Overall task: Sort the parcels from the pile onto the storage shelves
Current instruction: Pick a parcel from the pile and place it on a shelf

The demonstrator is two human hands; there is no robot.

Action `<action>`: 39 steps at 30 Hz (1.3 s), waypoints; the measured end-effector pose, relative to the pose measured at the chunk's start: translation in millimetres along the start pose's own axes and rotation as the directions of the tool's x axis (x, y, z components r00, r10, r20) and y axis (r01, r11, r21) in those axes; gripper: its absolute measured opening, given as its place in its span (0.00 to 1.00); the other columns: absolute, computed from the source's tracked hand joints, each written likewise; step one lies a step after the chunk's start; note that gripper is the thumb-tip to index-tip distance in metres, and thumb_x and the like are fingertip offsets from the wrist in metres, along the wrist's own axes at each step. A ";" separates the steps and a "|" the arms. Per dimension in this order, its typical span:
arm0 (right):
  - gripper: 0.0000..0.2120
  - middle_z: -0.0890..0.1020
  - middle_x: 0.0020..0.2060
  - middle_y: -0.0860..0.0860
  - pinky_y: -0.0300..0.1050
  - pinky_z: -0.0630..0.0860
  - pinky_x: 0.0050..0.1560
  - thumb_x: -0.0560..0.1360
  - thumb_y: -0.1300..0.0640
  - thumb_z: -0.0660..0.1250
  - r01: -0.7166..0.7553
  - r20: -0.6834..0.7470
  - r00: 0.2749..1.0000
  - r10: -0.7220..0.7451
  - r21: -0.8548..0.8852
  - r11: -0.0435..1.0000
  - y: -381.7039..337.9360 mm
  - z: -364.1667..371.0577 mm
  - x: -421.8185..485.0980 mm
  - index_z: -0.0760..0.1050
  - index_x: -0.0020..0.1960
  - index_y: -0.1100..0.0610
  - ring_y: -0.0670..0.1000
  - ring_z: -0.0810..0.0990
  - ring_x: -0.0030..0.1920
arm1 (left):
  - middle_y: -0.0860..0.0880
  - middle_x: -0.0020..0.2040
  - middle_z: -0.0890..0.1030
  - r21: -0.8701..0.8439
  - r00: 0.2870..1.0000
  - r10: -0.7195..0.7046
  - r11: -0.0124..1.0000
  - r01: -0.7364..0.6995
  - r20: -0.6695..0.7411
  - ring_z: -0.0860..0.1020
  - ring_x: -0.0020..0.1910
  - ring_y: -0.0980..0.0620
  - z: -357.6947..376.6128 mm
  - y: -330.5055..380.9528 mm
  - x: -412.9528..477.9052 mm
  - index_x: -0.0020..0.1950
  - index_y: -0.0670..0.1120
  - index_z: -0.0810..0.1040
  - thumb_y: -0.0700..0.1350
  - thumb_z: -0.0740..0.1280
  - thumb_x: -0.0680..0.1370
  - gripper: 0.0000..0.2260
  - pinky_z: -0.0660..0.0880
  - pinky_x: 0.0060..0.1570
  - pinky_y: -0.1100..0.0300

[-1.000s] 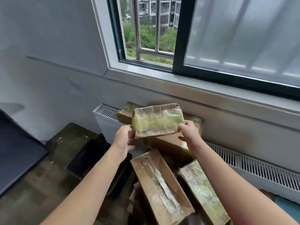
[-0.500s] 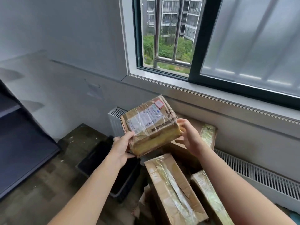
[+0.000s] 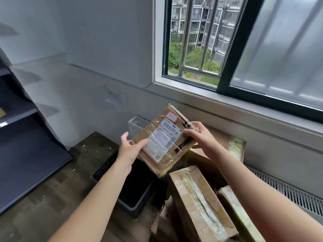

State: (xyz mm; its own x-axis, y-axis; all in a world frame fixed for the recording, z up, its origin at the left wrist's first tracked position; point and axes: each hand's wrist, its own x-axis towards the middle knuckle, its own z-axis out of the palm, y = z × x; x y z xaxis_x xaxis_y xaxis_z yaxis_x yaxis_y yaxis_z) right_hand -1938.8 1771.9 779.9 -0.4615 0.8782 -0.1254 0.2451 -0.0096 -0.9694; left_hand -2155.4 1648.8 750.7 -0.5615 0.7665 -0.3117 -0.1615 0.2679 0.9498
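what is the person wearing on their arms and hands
Nothing that shows. The left hand and right hand are ungloved. Both forearms are bare to the frame's edge, with no sleeve in view. No watch, bracelet or ring is visible.

Grey wall (image 3: 87, 49), barred window (image 3: 271, 49)
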 end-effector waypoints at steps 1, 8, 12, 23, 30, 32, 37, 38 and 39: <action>0.26 0.82 0.47 0.49 0.43 0.75 0.38 0.66 0.45 0.68 0.012 0.022 1.000 -0.012 -0.006 1.000 -2.1 4.1 -0.3 0.71 0.61 0.51 0.46 0.82 0.40 | 0.47 0.64 0.73 0.047 1.000 0.003 0.999 -0.004 0.023 0.74 0.60 0.50 -9.6 1.7 1.4 0.75 0.51 0.64 0.50 0.77 0.69 0.37 0.70 0.59 0.54; 0.18 0.83 0.47 0.48 0.46 0.77 0.44 0.67 0.51 0.70 0.048 0.173 0.984 -0.051 0.021 0.999 -21.9 23.8 8.6 0.76 0.56 0.49 0.48 0.83 0.46 | 0.51 0.57 0.84 0.170 0.917 -0.130 0.983 0.069 0.377 0.79 0.60 0.46 -55.4 1.8 -11.9 0.61 0.53 0.79 0.64 0.72 0.66 0.27 0.68 0.66 0.40; 0.22 0.84 0.50 0.50 0.52 0.78 0.51 0.64 0.48 0.74 0.043 0.252 0.967 -0.041 -0.002 0.999 -34.8 46.6 11.5 0.78 0.57 0.51 0.52 0.82 0.51 | 0.46 0.60 0.83 0.054 0.869 -0.080 0.997 0.062 0.489 0.81 0.60 0.45 -71.9 -1.9 -12.6 0.67 0.51 0.75 0.58 0.70 0.72 0.25 0.72 0.66 0.42; 0.16 0.82 0.54 0.49 0.43 0.75 0.57 0.76 0.56 0.70 0.223 0.045 0.975 -0.219 -0.242 0.944 -68.9 151.8 16.9 0.75 0.63 0.52 0.49 0.80 0.53 | 0.47 0.53 0.85 -0.196 0.975 0.064 0.980 -0.021 0.214 0.85 0.48 0.52 -116.7 -12.5 -24.8 0.60 0.50 0.78 0.48 0.69 0.78 0.11 0.80 0.45 0.60; 0.21 0.80 0.56 0.49 0.24 0.69 0.42 0.77 0.52 0.69 0.285 0.011 0.957 -0.291 -0.239 0.928 -88.6 219.4 18.8 0.71 0.68 0.55 0.46 0.78 0.52 | 0.47 0.55 0.85 -0.275 0.996 0.071 0.960 -0.053 0.055 0.83 0.55 0.47 -159.8 -15.3 -30.6 0.66 0.49 0.76 0.59 0.74 0.65 0.32 0.76 0.61 0.44; 0.23 0.79 0.56 0.49 0.21 0.68 0.39 0.77 0.51 0.69 0.293 0.036 0.956 -0.292 -0.184 0.938 -93.7 235.7 18.7 0.69 0.69 0.56 0.46 0.78 0.52 | 0.46 0.55 0.85 -0.297 0.997 0.077 0.952 -0.072 0.006 0.83 0.55 0.46 -173.2 -14.1 -32.0 0.65 0.50 0.77 0.61 0.75 0.63 0.34 0.76 0.61 0.42; 0.25 0.78 0.57 0.48 0.42 0.74 0.55 0.77 0.47 0.68 0.282 0.149 0.952 -0.267 -0.092 0.955 -105.1 269.0 19.5 0.66 0.70 0.53 0.48 0.78 0.55 | 0.47 0.53 0.85 -0.315 0.986 0.067 0.942 -0.113 -0.154 0.83 0.54 0.45 -195.8 -9.9 -43.8 0.61 0.51 0.78 0.59 0.76 0.63 0.29 0.77 0.60 0.41; 0.25 0.78 0.57 0.48 0.44 0.75 0.57 0.77 0.46 0.69 0.276 0.182 0.949 -0.258 -0.077 0.958 -106.4 276.0 20.2 0.66 0.70 0.52 0.49 0.79 0.55 | 0.47 0.53 0.86 -0.325 0.978 0.059 0.938 -0.122 -0.198 0.84 0.53 0.45 -199.5 -10.4 -47.9 0.60 0.51 0.78 0.58 0.75 0.64 0.27 0.77 0.59 0.41; 0.26 0.78 0.58 0.48 0.47 0.75 0.59 0.77 0.45 0.69 0.269 0.215 0.944 -0.249 -0.071 0.961 -107.6 283.6 21.1 0.66 0.70 0.51 0.50 0.79 0.56 | 0.47 0.52 0.86 -0.334 0.970 0.044 0.934 -0.125 -0.239 0.84 0.53 0.45 -203.2 -10.0 -52.8 0.60 0.50 0.78 0.57 0.75 0.65 0.26 0.77 0.59 0.41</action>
State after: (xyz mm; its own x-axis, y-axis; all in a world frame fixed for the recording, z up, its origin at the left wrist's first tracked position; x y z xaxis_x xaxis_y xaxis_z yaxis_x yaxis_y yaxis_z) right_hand -2216.7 1655.8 821.7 -0.6804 0.7288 0.0772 0.1716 0.2608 -0.9500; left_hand -2289.1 1487.0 763.0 -0.7459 0.6159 -0.2537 -0.3520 -0.0411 0.9351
